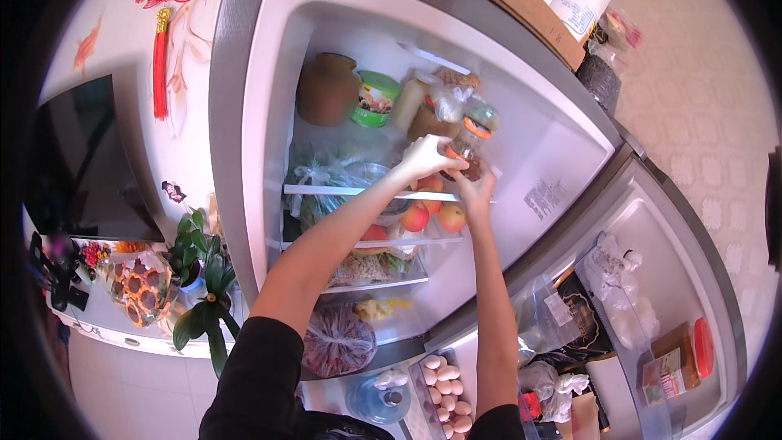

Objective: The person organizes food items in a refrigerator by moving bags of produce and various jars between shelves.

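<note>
Both my arms reach into the upper part of an open refrigerator. My left hand and my right hand meet around a glass jar with an orange lid, holding it between their fingers. Right behind it stands another glass jar with an orange lid. To the left are a large brown jar, a green tub and a pale container. Apples lie on the shelf just below my hands. Fingers hide much of the held jar.
Glass shelf edges cross beneath my forearms. Bagged greens lie at the left. The open door at the right holds bags and a red-lidded jar. Eggs and a blue water bottle are low in view.
</note>
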### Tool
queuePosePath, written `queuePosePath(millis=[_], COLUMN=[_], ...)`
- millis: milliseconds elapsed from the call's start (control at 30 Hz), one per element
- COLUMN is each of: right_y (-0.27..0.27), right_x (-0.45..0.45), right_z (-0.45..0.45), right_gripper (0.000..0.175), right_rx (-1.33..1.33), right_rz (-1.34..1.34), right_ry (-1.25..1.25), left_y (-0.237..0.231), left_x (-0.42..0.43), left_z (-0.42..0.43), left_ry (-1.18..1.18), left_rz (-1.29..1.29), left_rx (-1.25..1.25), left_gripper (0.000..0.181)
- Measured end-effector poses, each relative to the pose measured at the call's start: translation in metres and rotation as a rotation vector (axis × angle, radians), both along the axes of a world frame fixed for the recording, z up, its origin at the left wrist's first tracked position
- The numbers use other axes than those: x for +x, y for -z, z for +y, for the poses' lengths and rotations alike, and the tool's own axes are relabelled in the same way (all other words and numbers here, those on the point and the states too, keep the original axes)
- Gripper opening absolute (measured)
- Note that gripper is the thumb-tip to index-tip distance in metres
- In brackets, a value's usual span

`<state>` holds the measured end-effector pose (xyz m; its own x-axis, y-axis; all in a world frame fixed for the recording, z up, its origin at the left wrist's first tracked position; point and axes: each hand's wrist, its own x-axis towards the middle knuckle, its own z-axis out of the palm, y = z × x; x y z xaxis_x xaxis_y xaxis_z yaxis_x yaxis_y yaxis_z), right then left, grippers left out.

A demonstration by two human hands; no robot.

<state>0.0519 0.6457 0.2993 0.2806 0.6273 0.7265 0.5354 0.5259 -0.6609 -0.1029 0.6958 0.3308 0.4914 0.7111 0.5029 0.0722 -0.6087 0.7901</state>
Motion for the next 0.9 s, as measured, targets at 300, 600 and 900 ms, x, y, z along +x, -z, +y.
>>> queuePosePath(millis=[300, 600, 900], right_y=[-0.012, -0.038, -0.079], right_x=[-0.009, -0.074, -0.125], right_z=[-0.016, -0.083, -0.264], right_gripper=[0.051, 0.048, 0.052], right_rx=[0.042, -0.017, 0.168], right_rz=[0.021, -0.016, -0.198], right_ry=[-0.102, -0.057, 0.198], left_y=[-0.008, 0.005, -0.025], left_x=[-0.013, -0.049, -0.087], left_z=[-0.025, -0.060, -0.216], left_ry=[-0.056, -0.065, 0.005], left_rz=[-0.120, -0.398, -0.345], left_rx=[0.073, 0.130, 0.109], left_gripper=[0.051, 0.056, 0.051])
